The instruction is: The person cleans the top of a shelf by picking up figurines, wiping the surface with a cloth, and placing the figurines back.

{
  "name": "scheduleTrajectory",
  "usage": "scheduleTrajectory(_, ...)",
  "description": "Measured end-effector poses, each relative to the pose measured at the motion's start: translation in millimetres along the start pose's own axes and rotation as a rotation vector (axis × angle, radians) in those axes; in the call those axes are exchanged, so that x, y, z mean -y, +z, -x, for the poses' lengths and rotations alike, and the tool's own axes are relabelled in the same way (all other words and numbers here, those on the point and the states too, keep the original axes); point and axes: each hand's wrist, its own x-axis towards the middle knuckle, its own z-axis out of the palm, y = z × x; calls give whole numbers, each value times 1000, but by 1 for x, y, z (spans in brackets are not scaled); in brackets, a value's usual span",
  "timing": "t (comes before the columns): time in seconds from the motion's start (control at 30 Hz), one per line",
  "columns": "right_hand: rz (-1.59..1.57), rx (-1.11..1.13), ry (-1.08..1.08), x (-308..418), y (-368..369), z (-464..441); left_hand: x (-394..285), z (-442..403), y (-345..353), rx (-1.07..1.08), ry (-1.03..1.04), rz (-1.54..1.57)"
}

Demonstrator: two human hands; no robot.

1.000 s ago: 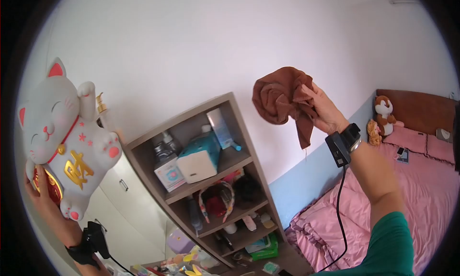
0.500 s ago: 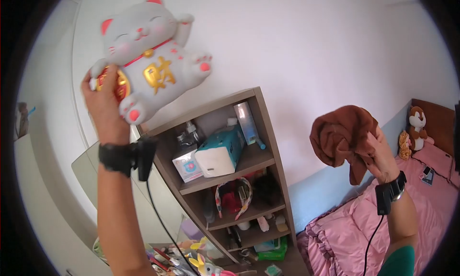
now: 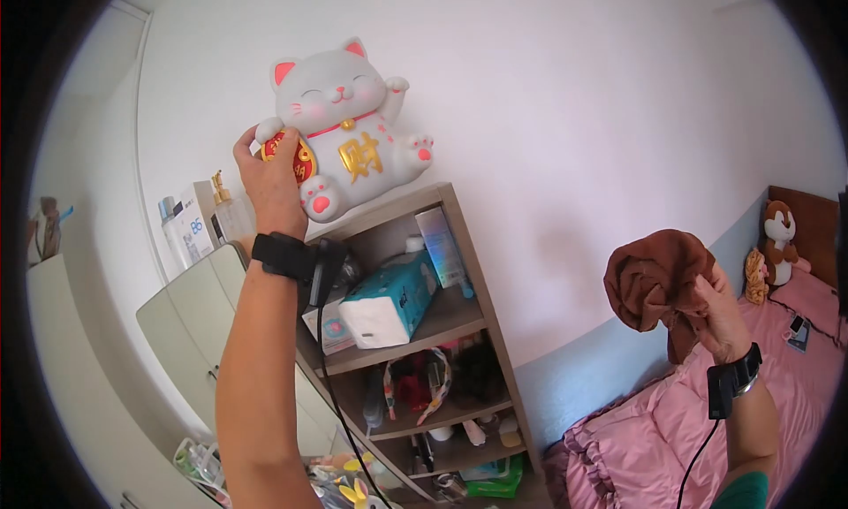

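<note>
By the left hand (image 3: 272,178) the cat (image 3: 344,138) is gripped (best held level; whether the shelf (image 3: 481,284) is touched is unclear); by the right hand (image 3: 724,319), brown cloth (image 3: 655,279) is pinched.

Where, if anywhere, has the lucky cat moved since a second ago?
Yes: the lucky cat moved up and right, from left of the shelving unit to above its top.
</note>
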Motion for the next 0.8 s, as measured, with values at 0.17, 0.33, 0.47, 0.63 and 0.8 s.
scheduleTrajectory(0.17, -13, 27, 44, -11, -6, -3, -13, -2, -5, -20, 76, -35)
scheduleTrajectory(0.33, -22, 76, 71, -19, 1, -3, -11, -8, -6, -2, 39, 30)
scheduleTrajectory(0.47, -55, 146, 119, -28, 10, -3, -5, -4, 0, 4, 5, -35)
scheduleTrajectory(0.63, -26, 147, 133, -30, 10, 3, 4, 0, 3, -8, -63, -45)
scheduleTrajectory(0.8, -20, 98, 169, -32, -3, 5, 13, -3, 6, 36, -34, -67)
